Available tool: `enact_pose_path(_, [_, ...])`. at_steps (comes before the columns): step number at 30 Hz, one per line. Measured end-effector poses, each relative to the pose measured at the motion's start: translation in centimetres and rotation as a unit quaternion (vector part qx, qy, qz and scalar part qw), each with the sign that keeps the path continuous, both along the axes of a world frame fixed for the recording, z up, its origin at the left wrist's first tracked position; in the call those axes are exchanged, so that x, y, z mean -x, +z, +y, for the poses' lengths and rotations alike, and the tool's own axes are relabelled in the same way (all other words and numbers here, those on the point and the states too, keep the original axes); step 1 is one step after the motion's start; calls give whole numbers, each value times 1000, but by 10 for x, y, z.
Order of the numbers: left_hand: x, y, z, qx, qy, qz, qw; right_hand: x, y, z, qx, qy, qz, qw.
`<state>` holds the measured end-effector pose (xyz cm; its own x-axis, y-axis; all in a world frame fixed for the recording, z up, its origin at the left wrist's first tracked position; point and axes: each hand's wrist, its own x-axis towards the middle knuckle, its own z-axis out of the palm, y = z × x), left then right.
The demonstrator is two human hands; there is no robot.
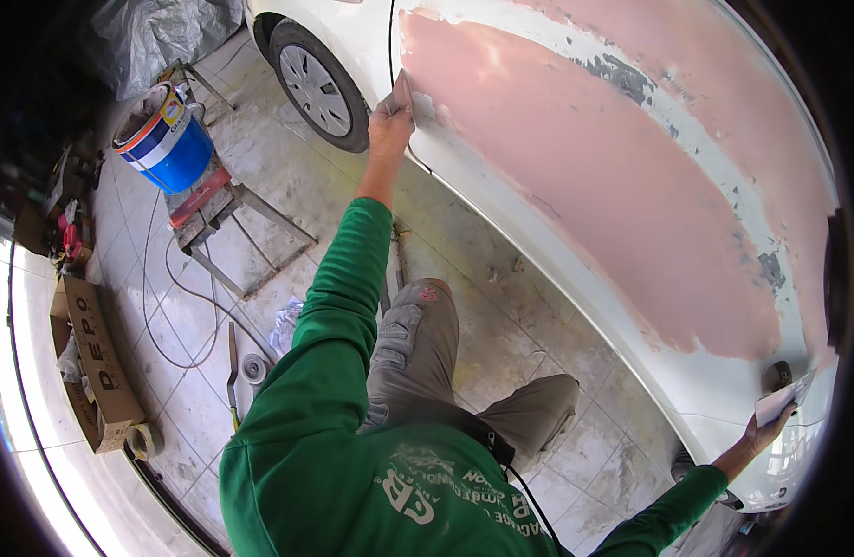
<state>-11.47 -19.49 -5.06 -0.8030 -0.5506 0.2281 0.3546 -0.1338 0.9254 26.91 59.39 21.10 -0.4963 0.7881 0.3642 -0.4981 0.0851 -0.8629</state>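
Note:
My left hand (390, 135) is closed on a thin brownish-grey sheet (404, 91), which looks like sandpaper. It rests at the seam of the white car's side panel (575, 195), beside the front edge of a large patch of pink filler. My right hand (766, 433) reaches far out to the right, closed on a pale, flat folded sheet (782, 399). That sheet is close to the white bodywork, just below a small dark rounded part (777, 375); whether it touches the panel I cannot tell. Bare white and grey scraped spots run through the pink filler.
A car wheel (314, 82) stands just left of my left hand. To the left, a blue bucket (172, 148) sits on a worn stool (237, 209). A hose (148, 278) curls over the tiled floor near a round disc tool (253, 369). A cardboard box (97, 367) lies farther left.

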Motion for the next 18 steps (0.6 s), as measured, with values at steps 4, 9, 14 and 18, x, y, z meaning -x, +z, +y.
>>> enact_pose_path(4, [-5, 22, 80, 63, 128, 3, 990, 4, -1, -3, 2, -2, -16, 1000])
enact_pose_path(9, [-77, -5, 145, 199, 70, 108, 972, 5, 0, -10, -8, 5, -23, 1000])
enact_pose_path(14, [-72, -27, 80, -73, -94, 71, 990, -9, 7, 7, 0, 1, -20, 1000])
enact_pose_path(18, [-6, -11, -9, 28, -35, 33, 998, 2, 4, -1, -4, 6, -17, 1000])
